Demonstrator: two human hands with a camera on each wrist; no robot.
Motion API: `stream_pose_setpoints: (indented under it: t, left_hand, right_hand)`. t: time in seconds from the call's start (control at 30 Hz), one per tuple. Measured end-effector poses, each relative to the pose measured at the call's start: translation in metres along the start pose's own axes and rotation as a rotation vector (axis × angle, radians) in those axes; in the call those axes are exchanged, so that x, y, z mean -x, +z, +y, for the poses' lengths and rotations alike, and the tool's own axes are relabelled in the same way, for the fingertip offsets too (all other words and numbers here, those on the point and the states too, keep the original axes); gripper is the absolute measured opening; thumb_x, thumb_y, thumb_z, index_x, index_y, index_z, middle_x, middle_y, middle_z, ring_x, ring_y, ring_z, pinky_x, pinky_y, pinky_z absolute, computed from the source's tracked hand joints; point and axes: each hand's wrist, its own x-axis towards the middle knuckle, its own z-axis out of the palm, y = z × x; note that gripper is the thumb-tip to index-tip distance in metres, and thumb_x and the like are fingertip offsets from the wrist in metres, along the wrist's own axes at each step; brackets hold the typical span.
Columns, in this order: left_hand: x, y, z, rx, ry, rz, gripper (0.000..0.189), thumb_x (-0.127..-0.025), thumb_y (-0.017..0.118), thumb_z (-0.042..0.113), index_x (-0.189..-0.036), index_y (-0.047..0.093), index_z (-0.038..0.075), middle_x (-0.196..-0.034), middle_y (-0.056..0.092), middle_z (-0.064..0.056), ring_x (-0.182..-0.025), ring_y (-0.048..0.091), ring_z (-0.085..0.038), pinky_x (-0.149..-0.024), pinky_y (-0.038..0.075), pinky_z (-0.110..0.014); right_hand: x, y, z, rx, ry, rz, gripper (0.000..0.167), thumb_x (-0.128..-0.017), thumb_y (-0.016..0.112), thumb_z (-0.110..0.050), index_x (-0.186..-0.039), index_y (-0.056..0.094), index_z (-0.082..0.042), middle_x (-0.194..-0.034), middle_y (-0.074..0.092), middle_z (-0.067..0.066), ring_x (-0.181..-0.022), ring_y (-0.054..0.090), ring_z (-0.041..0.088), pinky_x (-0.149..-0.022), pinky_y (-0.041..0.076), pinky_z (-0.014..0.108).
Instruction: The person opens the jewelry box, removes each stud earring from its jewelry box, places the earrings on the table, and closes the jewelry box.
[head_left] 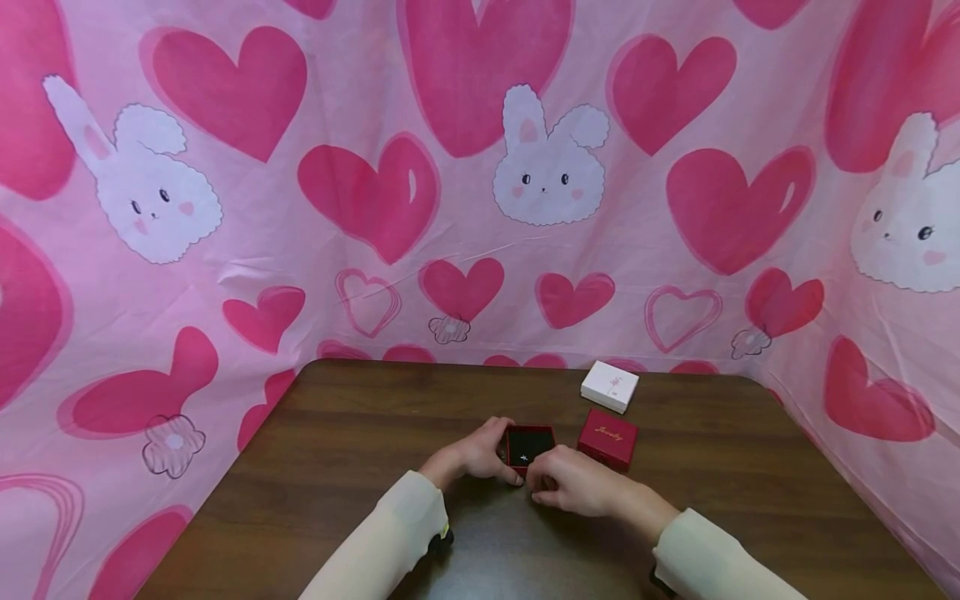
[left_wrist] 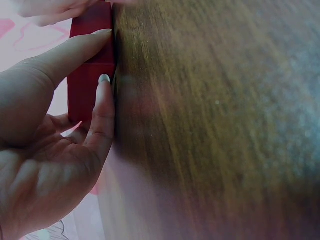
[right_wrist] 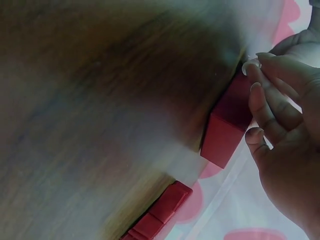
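On the table a red box (head_left: 510, 448) with a black insert (head_left: 529, 444) stands uncovered. A small silvery star-like piece (head_left: 523, 457) shows near the insert's front. My left hand (head_left: 482, 452) holds the box by its left side; in the left wrist view its thumb (left_wrist: 82, 47) lies along the red front wall (left_wrist: 90, 90). My right hand (head_left: 573, 482) is over the box's front right corner with bent fingers. In the right wrist view its thumb and index tips come together beside a pale curved spot (right_wrist: 250, 66), too blurred to identify. Whether they pinch something is unclear.
A red lid (head_left: 608, 437) with gold lettering lies right of the box, close to my right hand. Behind it sits a white box (head_left: 610, 386) with a pink print. The brown table (head_left: 360, 417) meets pink heart-patterned cloth (head_left: 360, 292) on its far side and both flanks.
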Motion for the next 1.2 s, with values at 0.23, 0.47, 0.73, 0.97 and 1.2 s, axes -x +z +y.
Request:
stream_pose_setpoints:
  t: [0.23, 0.47, 0.73, 0.97, 1.2]
  left_hand:
    - [-0.001, -0.001, -0.001, 0.010, -0.003, -0.012, 0.071, -0.075, 0.092, 0.013, -0.131, 0.050, 0.007, -0.123, 0.049, -0.007, -0.108, 0.050, -0.021, -0.103, 0.043, -0.045]
    - [0.000, -0.001, -0.002, 0.004, 0.001, -0.018, 0.068, -0.076, 0.091, 0.015, -0.130, 0.051, 0.009, -0.121, 0.049, -0.006, -0.107, 0.049, -0.021, -0.104, 0.043, -0.045]
    - [0.000, -0.001, -0.001, 0.021, -0.010, -0.016, 0.067, -0.075, 0.091, 0.012, -0.129, 0.051, 0.009, -0.119, 0.049, -0.005, -0.106, 0.050, -0.021, -0.104, 0.043, -0.047]
    - [0.000, -0.001, -0.001, 0.022, -0.001, -0.011, 0.071, -0.074, 0.091, 0.011, -0.132, 0.050, 0.006, -0.123, 0.049, -0.008, -0.109, 0.049, -0.022, -0.104, 0.042, -0.047]
    - [-0.002, 0.000, -0.002, 0.012, 0.002, -0.001, 0.072, -0.074, 0.092, 0.012, -0.132, 0.050, 0.006, -0.124, 0.050, -0.008, -0.110, 0.049, -0.021, -0.103, 0.042, -0.044]
  right_hand:
    - [0.001, 0.003, -0.002, 0.050, -0.016, -0.015, 0.006, -0.091, 0.078, -0.014, -0.092, 0.076, -0.019, -0.080, 0.063, -0.018, -0.072, 0.054, -0.001, -0.069, 0.049, 0.020]
    - [0.002, 0.006, -0.002, 0.109, -0.055, -0.029, 0.006, -0.090, 0.079, -0.015, -0.089, 0.076, -0.020, -0.078, 0.062, -0.019, -0.071, 0.054, 0.000, -0.071, 0.048, 0.018]
    - [0.002, 0.008, -0.004, 0.128, -0.053, -0.039, 0.007, -0.090, 0.080, -0.017, -0.087, 0.076, -0.022, -0.076, 0.061, -0.020, -0.070, 0.054, 0.001, -0.070, 0.047, 0.018]
    - [0.002, 0.010, -0.007, 0.118, -0.094, -0.037, 0.008, -0.089, 0.080, -0.015, -0.087, 0.075, -0.021, -0.076, 0.061, -0.020, -0.070, 0.055, 0.000, -0.068, 0.046, 0.015]
    - [0.000, 0.014, -0.010, 0.110, -0.138, -0.035, 0.010, -0.089, 0.080, -0.012, -0.086, 0.073, -0.019, -0.075, 0.060, -0.019, -0.069, 0.054, -0.004, -0.065, 0.043, 0.011]
